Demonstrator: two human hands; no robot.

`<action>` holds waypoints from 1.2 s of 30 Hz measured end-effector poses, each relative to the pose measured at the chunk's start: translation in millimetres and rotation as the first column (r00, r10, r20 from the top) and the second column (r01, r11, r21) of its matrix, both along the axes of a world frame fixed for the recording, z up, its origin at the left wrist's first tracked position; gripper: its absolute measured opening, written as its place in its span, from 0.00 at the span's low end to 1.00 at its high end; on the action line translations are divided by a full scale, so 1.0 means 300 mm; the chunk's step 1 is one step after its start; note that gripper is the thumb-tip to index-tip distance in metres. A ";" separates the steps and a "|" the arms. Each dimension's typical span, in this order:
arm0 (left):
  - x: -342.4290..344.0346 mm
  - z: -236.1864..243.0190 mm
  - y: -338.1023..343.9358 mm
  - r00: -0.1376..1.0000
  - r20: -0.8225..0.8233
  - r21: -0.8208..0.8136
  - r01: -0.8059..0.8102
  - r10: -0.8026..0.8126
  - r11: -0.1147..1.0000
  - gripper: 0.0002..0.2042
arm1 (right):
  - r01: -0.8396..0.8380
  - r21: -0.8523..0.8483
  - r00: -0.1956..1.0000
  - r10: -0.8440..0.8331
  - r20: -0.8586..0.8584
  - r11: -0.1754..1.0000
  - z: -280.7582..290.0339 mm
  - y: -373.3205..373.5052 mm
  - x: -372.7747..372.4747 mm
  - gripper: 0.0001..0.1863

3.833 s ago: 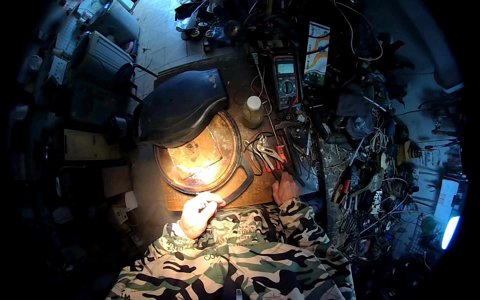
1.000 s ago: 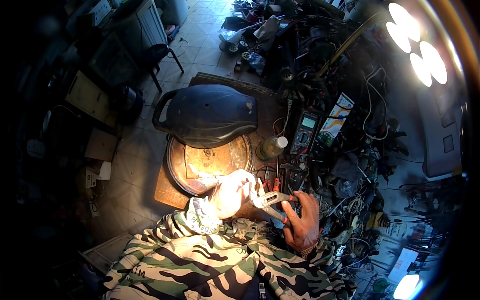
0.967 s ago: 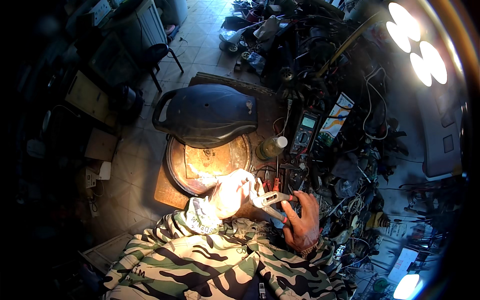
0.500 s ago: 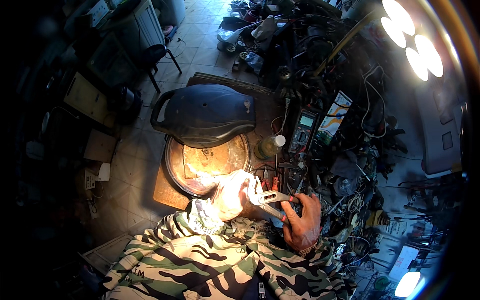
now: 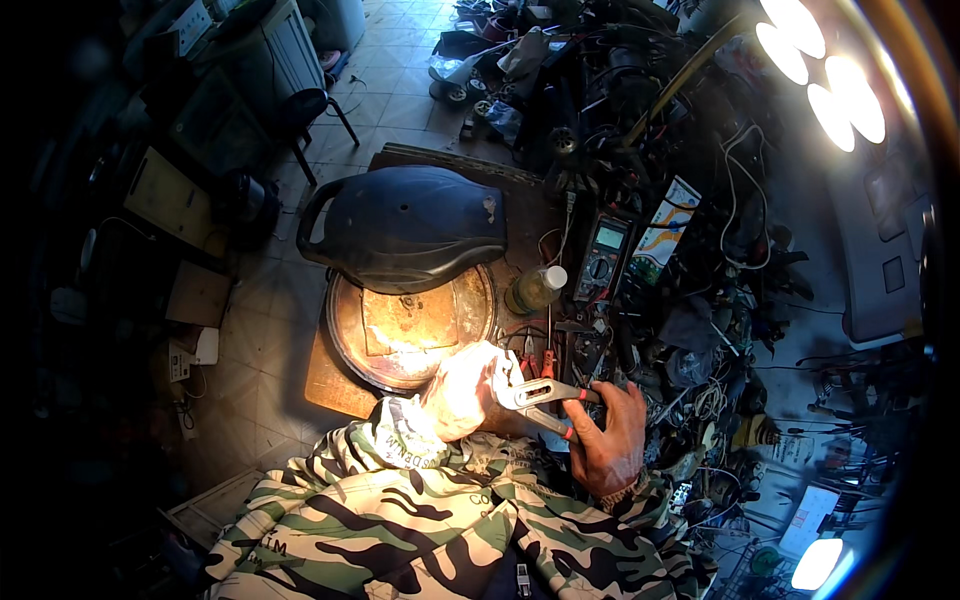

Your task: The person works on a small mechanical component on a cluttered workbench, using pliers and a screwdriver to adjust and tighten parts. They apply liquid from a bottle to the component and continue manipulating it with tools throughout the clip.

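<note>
Left of the round pan (image 5: 410,325) stretches a tiled floor (image 5: 255,365), with a dark stool (image 5: 303,105) well beyond the pan's far left. The pan lies on a brown wooden worktop (image 5: 336,388), its far part hidden by a dark plastic shell (image 5: 405,225). Over the pan's near right rim is the left hand (image 5: 462,395), fingers curled; glare hides whether they grip anything. Nearer than the pan and to its right, metal pliers (image 5: 545,395) point their head left, toward that hand, their long axis roughly left to right. Their handles spread rightward, gripped by the right hand's (image 5: 610,440) fingers. Right of the pan stand a white-capped jar (image 5: 535,291), then a multimeter (image 5: 601,258); cluttered tools and cables (image 5: 700,400) spread farther right.
</note>
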State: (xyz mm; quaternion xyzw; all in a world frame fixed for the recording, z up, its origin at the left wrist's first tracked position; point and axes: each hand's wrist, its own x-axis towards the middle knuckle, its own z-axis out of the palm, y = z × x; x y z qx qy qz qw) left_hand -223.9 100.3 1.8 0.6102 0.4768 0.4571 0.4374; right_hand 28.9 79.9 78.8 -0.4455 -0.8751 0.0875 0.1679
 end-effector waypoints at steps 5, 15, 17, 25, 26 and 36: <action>0.003 0.033 0.005 0.999 -0.033 0.025 -0.016 0.017 1.000 0.02 | -0.008 0.021 1.000 0.008 -0.009 1.000 0.001 0.005 0.000 0.28; 0.000 0.037 0.008 1.000 -0.014 0.014 -0.011 0.011 1.000 0.02 | -0.020 0.092 1.000 0.020 0.003 0.996 -0.014 0.015 0.005 0.23; 0.004 0.027 0.008 1.000 -0.016 0.009 0.000 0.000 1.000 0.02 | -0.017 0.111 1.000 0.015 0.026 0.994 -0.009 0.015 0.007 0.23; 0.016 0.032 0.006 0.999 -0.026 0.050 -0.042 0.043 0.998 0.05 | -0.038 0.129 0.999 0.034 0.036 0.991 -0.011 0.018 0.016 0.25; 0.022 0.049 0.008 0.999 -0.013 0.043 -0.042 0.043 0.998 0.05 | -0.029 0.102 0.999 0.027 0.016 0.994 -0.015 0.017 0.018 0.25; 0.002 0.030 -0.009 0.996 0.080 -0.117 0.048 -0.039 0.992 0.07 | 0.010 0.046 0.999 -0.007 -0.048 0.999 0.000 0.033 0.008 0.32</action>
